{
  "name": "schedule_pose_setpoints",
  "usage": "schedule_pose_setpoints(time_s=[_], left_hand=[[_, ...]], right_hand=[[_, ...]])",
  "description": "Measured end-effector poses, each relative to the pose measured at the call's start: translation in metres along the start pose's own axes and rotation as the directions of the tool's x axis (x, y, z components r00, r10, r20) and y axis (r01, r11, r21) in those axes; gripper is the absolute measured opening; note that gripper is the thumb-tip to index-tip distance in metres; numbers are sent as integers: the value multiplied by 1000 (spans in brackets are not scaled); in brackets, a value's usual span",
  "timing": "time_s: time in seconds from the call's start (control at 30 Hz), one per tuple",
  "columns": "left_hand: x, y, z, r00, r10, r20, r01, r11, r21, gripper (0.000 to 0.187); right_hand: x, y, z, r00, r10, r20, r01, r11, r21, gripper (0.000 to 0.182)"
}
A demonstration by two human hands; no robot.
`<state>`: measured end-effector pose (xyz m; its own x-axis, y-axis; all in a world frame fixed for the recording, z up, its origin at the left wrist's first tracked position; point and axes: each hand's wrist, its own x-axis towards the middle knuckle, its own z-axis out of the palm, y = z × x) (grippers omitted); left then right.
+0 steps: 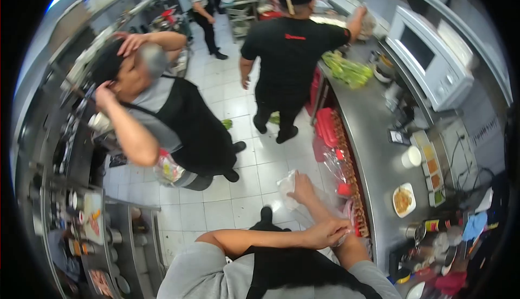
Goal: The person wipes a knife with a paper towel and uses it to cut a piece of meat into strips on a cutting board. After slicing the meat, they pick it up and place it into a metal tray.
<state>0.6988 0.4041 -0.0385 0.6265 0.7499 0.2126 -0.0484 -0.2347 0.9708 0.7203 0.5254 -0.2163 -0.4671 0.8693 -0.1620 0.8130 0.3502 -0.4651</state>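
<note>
Gripping clear plastic [287, 188] in a narrow hold, right hand [303, 189] at twelve, outstretched probably so it hangs off the apron [287, 269]. Left hand [329, 232], toward one, bunched against right forearm (contents blurred), perhaps steadying. Counter [377, 212], two o'clock.

Readable text: none | black shirt [295, 55]: red lettering [295, 37], blurred | wall marks [485, 131]: illegible
</note>
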Motion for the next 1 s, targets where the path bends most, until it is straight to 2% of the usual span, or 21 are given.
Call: schedule_pose_setpoints(time_s=[0.07,0.13,0.17,0.3,0.37,0.4,0.47,0.5,0.53,0.57,0.6,0.67,0.7,0.73,0.8,0.83,0.87,0.9,0.93,0.97,1.0], left_hand=[[-20,3,0,999,-45,8,45,999,4,11],[-39,11,-5,995,-97,25,97,995,-2,13],[-50,16,-5,994,-108,0,108,994,-18,13],[-102,23,-4,968,-192,-162,181,980,-81,14],[-137,33,-8,945,-195,-261,180,980,-82,14],[-155,38,-10,925,-200,-324,184,980,-79,15],[-201,50,-16,853,-257,-455,252,965,-72,15],[-226,55,-20,847,-249,-470,244,967,-73,16],[-253,62,-27,842,-236,-485,233,970,-69,17],[-287,79,-35,843,-302,-445,318,947,-39,21],[-324,88,-37,808,-298,-507,321,946,-45,21],[-403,99,-40,637,-93,-765,324,933,156,36],[-456,95,-42,435,-2,-900,502,830,241,44],[-516,85,-42,230,137,-964,677,689,259,51],[-620,51,-21,-173,107,-979,846,524,-92,53],[-658,28,2,-216,-47,-975,818,537,-207,48],[-684,10,23,-241,-201,-949,786,534,-313,43],[-700,0,37,-238,-207,-949,789,529,-313,43],[-711,-6,51,-211,-304,-929,571,733,-370,36],[-722,-14,61,-150,-403,-903,295,853,-430,29],[-730,-17,65,-247,-414,-876,256,844,-471,24]], right_hand=[[-3,-15,24,998,-45,33,43,998,56,108],[-3,-35,52,997,-12,75,2,992,129,103],[-5,-42,68,989,-147,7,145,983,117,86],[-20,-107,96,978,-206,17,207,978,-12,79],[-16,-129,135,923,-379,-70,383,922,56,70],[-17,-150,138,908,-417,-38,418,907,55,70],[-31,-212,147,894,-327,305,304,945,121,67],[-38,-229,178,850,-465,249,439,885,153,72],[-50,-257,195,800,-522,296,497,853,161,72],[-58,-291,208,734,-531,424,534,837,124,75],[-69,-322,221,666,-517,538,568,819,83,78],[-93,-355,282,590,-580,562,648,755,98,78],[-99,-352,338,395,-748,534,620,646,446,76],[-104,-366,373,207,-882,424,487,469,737,74],[-163,-425,320,252,-813,525,615,553,562,74],[-196,-460,286,273,-773,572,670,579,464,75],[-212,-480,272,272,-773,573,664,582,470,75],[-223,-499,262,176,-726,664,640,597,484,76],[-235,-508,259,82,-665,743,608,624,491,78],[-248,-507,259,131,-705,697,640,597,483,78],[-254,-513,259,119,-687,717,631,609,479,76]])
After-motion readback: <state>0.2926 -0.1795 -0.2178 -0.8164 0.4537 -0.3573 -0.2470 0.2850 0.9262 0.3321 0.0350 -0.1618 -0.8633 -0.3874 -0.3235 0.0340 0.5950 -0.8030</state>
